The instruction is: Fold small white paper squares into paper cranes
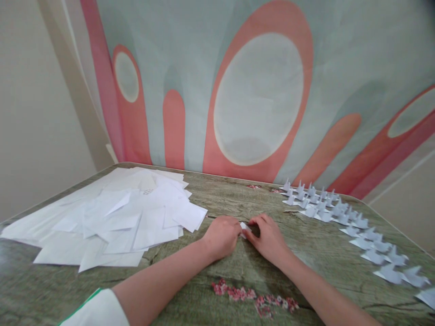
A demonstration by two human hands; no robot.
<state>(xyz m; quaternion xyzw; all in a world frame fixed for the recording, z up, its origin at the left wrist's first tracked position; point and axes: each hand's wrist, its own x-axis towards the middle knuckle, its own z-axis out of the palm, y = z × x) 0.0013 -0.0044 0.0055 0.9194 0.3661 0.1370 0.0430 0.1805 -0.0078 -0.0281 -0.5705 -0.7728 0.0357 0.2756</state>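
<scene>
A small folded piece of white paper (244,229) sits between my two hands, just above or on the wood-patterned table. My left hand (222,236) grips its left side, with the fingers curled and partly hidden from view. On the other side, my right hand (268,237) pinches the paper between thumb and index finger. Most of the paper is covered by the fingers, so its exact folded shape cannot be made out.
A heap of loose white paper sheets (136,217) spreads over the table's left side. Several rows of folded white paper cranes (319,209) stand along the right. Pink blossoms are printed on the tabletop (190,290). Behind the table hangs a pink and grey-green patterned backdrop (190,45).
</scene>
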